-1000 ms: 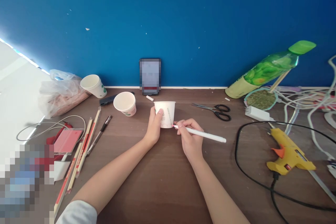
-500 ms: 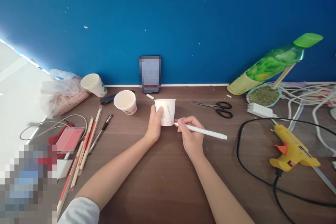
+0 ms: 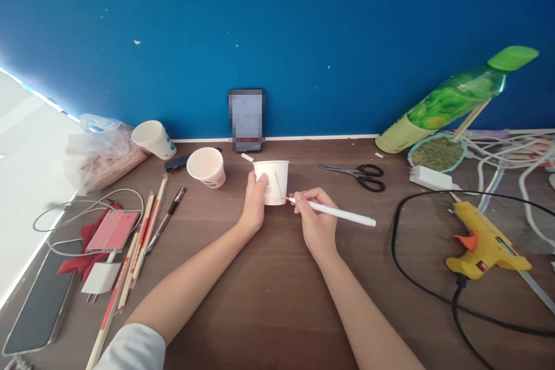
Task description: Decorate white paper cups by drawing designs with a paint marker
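Observation:
A white paper cup (image 3: 276, 179) with faint green print stands upright in the middle of the table. My left hand (image 3: 255, 199) is closed around its left side, thumb on the front. In my right hand (image 3: 316, 214) is a white marker pen (image 3: 342, 213), pinched near its tip. The pink tip meets the lower right side of the cup, where faint pink marks show near the base. Behind the cup lies a small white pen cap (image 3: 247, 158). To the left, a second paper cup (image 3: 206, 167) leans over.
Scissors (image 3: 359, 174) lie to the right, with a yellow glue gun (image 3: 485, 243) and its black cable nearer. A green bottle (image 3: 442, 104) leans on the blue wall. Chopsticks (image 3: 141, 243), a black pen (image 3: 167, 219) and a phone (image 3: 41, 300) lie left. Another phone (image 3: 246, 120) stands behind.
The view has shifted slightly. My left hand still holds the cup, and the marker tip stays at its lower right side with hardly any movement.

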A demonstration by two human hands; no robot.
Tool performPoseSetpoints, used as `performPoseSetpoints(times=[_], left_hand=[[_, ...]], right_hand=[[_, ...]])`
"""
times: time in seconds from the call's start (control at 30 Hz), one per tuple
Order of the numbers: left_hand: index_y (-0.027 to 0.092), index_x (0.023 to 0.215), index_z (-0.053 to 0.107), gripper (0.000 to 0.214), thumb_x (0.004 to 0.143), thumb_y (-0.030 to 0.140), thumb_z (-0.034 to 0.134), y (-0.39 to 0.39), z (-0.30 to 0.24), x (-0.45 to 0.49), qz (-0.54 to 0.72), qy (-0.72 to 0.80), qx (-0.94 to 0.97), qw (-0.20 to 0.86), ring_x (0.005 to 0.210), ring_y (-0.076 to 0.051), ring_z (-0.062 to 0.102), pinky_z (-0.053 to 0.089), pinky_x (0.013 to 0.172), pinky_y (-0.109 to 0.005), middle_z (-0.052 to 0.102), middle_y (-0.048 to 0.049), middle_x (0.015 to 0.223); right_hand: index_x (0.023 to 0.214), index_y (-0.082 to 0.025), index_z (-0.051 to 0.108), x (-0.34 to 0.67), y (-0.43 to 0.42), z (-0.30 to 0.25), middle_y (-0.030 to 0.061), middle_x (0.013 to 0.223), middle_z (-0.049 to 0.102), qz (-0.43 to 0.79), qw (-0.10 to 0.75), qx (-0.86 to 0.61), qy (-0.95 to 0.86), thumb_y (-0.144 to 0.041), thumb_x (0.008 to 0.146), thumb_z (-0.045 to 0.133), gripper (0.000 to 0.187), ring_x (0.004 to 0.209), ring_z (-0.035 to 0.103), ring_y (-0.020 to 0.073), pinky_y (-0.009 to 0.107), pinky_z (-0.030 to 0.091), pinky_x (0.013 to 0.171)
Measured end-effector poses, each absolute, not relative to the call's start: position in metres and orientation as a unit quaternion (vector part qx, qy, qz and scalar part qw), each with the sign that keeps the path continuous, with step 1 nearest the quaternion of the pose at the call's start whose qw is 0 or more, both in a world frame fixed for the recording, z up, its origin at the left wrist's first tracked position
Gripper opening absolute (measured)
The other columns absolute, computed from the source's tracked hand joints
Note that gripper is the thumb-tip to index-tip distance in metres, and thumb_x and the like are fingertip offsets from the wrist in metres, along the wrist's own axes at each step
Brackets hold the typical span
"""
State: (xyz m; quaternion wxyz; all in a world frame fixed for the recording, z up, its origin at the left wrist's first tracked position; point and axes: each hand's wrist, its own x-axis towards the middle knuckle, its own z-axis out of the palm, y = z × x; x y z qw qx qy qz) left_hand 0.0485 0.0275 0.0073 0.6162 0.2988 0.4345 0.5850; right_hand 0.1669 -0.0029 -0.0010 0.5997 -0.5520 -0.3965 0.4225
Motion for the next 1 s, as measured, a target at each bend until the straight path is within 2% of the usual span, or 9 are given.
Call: performPoseSetpoints(times=[0.67,0.9,1.0], left_hand=[[0.020,0.093,0.050,0.040,0.080,0.057,0.060,0.0298,0.0022,0.0481,0.595,0.442,0.272,0.614,0.080,-0.018,0.062,0.053,0.076,-0.033,0.058,-0.0007,0.085],[0.020,0.094,0.052,0.040,0.081,0.057,0.060,0.0313,-0.0008,0.0473,0.599,0.441,0.269,0.612,0.077,-0.016,0.061,0.052,0.076,-0.031,0.058,-0.0007,0.084],[0.020,0.095,0.052,0.041,0.080,0.056,0.062,0.0312,-0.0006,0.0469,0.599,0.440,0.272,0.611,0.075,-0.016,0.060,0.052,0.075,-0.031,0.057,0.0003,0.082]], right_hand=[[0.063,-0.022,0.051,0.1679,-0.0017,-0.0055,-0.0062,0.049,0.052,0.438,0.597,-0.540,-0.400,-0.036,0.076,0.070,0.027,0.051,0.053,0.0119,0.026,0.045,0.055],[0.061,-0.022,0.050,0.1679,-0.0016,-0.0068,-0.0058,0.048,0.051,0.448,0.594,-0.533,-0.404,-0.037,0.074,0.070,0.028,0.051,0.055,0.0132,0.028,0.049,0.058],[0.060,-0.022,0.050,0.1671,-0.0014,-0.0040,-0.0063,0.046,0.049,0.467,0.605,-0.508,-0.398,-0.037,0.072,0.071,0.029,0.053,0.056,0.0136,0.031,0.052,0.063]])
